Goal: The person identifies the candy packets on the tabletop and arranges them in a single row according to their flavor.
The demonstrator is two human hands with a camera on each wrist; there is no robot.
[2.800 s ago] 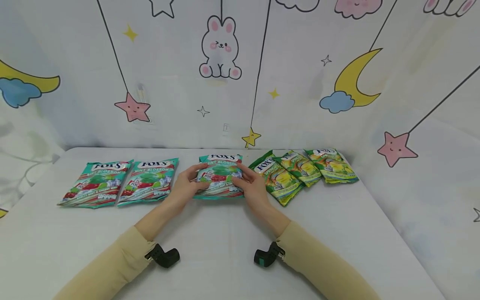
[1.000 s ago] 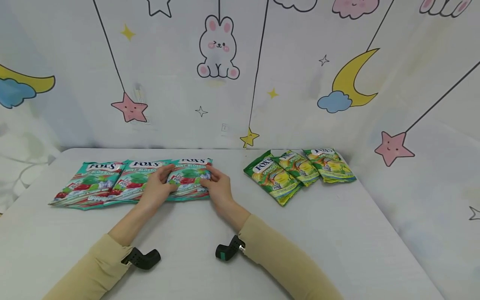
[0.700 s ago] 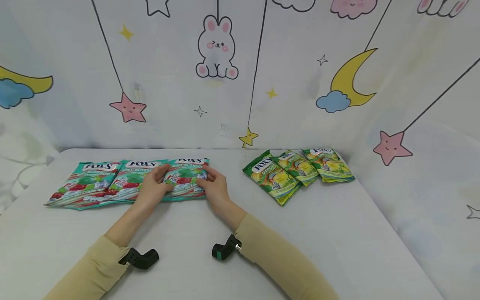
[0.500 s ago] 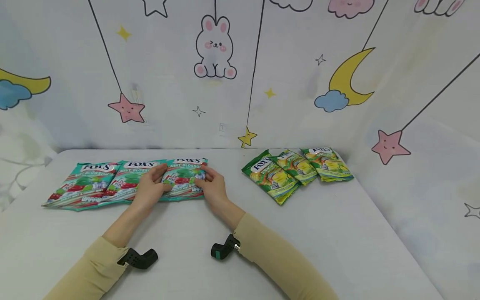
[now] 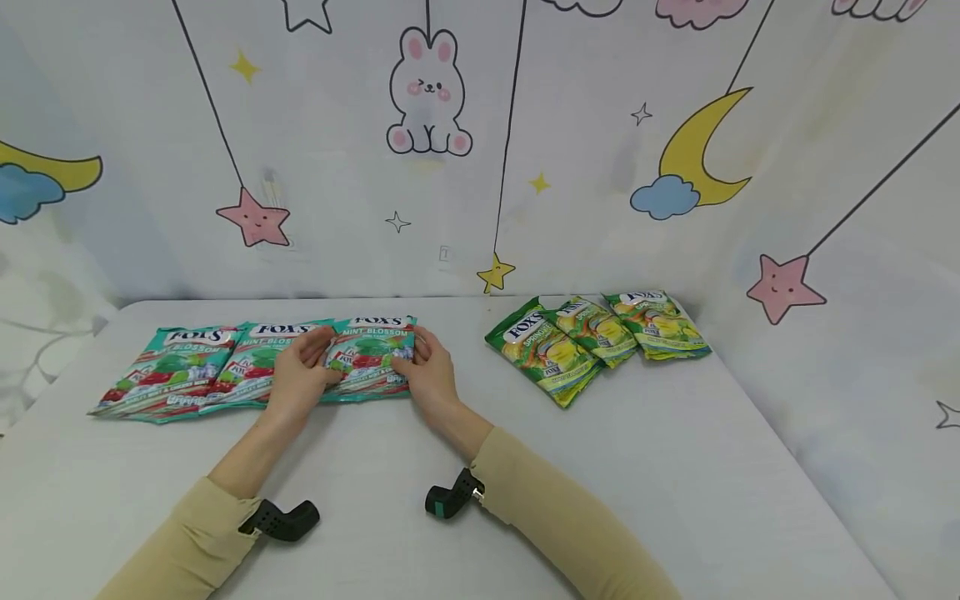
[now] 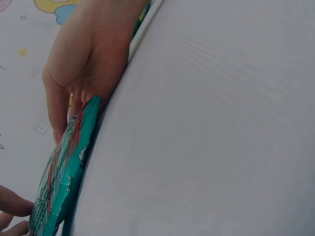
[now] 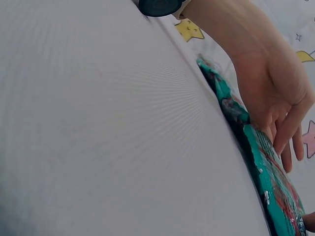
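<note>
Three teal bags of candy lie in a row at the table's left. The right-hand teal candy bag [image 5: 369, 354] lies between my two hands. My left hand [image 5: 294, 379] overlaps the middle candy bag [image 5: 251, 367], its thumb tip right at the third bag's left edge. My right hand [image 5: 433, 379] is at the opposite edge, its thumb over the wrapper and its fingers alongside. Its straight thumb also shows in the left wrist view above the candy bag [image 6: 66, 182]. In the right wrist view my left hand [image 7: 275, 88] has loosely straight fingers. The leftmost candy bag [image 5: 168, 375] is untouched.
Three green-yellow candy bags [image 5: 551, 354] overlap in a fan at the right rear. A white cloth covers the table [image 5: 390, 500]. Behind rises a printed backdrop curtain [image 5: 337, 125] with stars, moons and a rabbit. A black wrist camera [image 5: 285, 521] sits on each sleeve.
Both hands have brought the third teal candy bag left, up against the other two. Over the last half second the bag stays put, and my right fingers have eased slightly off its edge.
</note>
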